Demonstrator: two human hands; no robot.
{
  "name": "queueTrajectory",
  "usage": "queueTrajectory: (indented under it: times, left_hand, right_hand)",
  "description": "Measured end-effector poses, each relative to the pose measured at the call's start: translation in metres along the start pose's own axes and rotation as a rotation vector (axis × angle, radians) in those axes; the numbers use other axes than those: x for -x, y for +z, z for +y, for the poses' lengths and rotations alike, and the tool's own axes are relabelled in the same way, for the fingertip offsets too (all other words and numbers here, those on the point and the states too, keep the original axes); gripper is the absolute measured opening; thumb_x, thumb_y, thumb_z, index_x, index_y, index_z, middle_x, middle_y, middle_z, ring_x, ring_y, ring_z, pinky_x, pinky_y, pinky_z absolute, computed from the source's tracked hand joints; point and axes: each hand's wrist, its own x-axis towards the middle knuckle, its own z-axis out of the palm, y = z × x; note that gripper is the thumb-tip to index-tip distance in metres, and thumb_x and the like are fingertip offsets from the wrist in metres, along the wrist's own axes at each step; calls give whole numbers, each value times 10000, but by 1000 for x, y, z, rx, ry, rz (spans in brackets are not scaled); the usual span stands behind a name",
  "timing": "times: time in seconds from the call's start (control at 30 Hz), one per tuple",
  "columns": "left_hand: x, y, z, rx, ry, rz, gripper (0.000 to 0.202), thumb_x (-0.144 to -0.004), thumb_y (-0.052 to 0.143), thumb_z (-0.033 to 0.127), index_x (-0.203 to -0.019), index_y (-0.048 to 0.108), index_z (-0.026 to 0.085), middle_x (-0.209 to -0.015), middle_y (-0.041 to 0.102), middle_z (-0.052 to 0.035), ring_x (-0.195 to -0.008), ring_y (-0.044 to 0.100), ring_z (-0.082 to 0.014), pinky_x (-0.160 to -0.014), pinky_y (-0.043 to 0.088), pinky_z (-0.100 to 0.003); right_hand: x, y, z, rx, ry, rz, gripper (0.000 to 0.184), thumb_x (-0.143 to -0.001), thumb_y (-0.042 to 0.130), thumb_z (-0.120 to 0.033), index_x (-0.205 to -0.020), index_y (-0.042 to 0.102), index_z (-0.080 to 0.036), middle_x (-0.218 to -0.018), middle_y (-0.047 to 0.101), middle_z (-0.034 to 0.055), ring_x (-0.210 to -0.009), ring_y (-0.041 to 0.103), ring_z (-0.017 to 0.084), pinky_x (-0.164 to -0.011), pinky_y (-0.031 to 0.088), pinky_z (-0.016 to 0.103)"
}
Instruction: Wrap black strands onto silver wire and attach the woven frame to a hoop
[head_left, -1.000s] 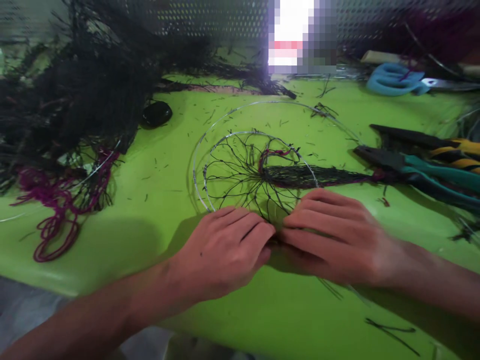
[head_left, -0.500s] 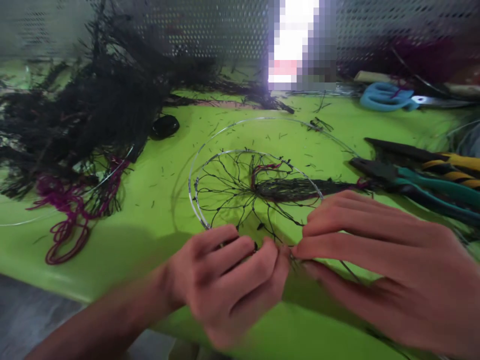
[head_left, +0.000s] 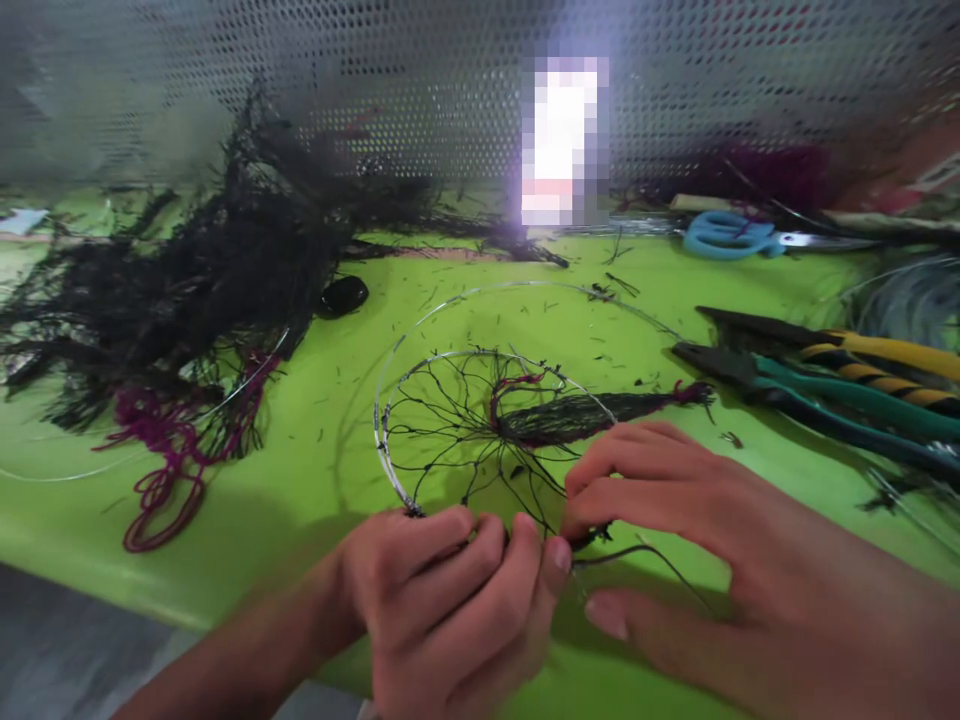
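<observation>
A small wire hoop [head_left: 384, 440] strung with a web of black thread is tilted up off the green table [head_left: 315, 400]. A bundle of black and purple thread [head_left: 577, 415] trails from its centre to the right. My left hand [head_left: 442, 600] is curled shut on the hoop's near rim. My right hand [head_left: 675, 540] pinches a black thread [head_left: 645, 552] beside the left fingertips, at the same part of the rim. A larger bare wire ring [head_left: 465, 300] lies flat behind the hoop.
A heap of black netting and purple cord [head_left: 172, 300] fills the left of the table. Green-handled pliers [head_left: 825, 400], yellow-and-black-handled pliers [head_left: 862, 350] and blue scissors [head_left: 727, 235] lie on the right. A perforated metal panel [head_left: 375, 80] stands behind.
The hoop's near edge has been lifted from flat on the table. Both hands went from lying flat to gripping, and the right hand has drawn a thread out to the right.
</observation>
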Motion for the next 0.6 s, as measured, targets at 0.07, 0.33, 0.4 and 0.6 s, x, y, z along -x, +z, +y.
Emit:
queueTrajectory:
  times: [0.07, 0.33, 0.4, 0.6]
  left_hand:
    - [-1, 2, 0, 1, -50, 11, 271, -929, 662, 39, -780, 798, 221, -883, 790, 3, -770, 749, -143, -489, 649, -216]
    - [-6, 11, 9, -8, -181, 137, 260, -932, 712, 88, -696, 733, 197, -793, 733, 5, -627, 686, -119, -472, 629, -250]
    - [-7, 13, 11, 1, -174, 137, 275, -919, 719, 72, -675, 722, 198, -760, 714, 10, -582, 658, -111, -458, 617, -252]
    - [-9, 16, 8, 133, -244, 163, 193, -893, 749, 88, -712, 704, 136, -725, 715, 9, -507, 619, -89, -477, 605, -286]
  right_hand:
    - [-1, 0, 0, -3, 8, 1, 232, -720, 781, -97, -790, 672, -290, -832, 692, -54, -792, 676, 171, -675, 596, 266]
    - [1, 0, 3, 86, -104, 33, 175, -954, 669, -301, -781, 674, -275, -894, 722, -16, -855, 676, 189, -697, 583, 309]
    - [1, 0, 3, 96, -120, 35, 107, -904, 733, -239, -822, 700, -298, -897, 730, -46, -846, 682, 176, -725, 581, 313]
    - [1, 2, 3, 46, -78, 11, 223, -743, 812, -106, -806, 715, -296, -863, 721, -81, -814, 676, 158, -776, 525, 325]
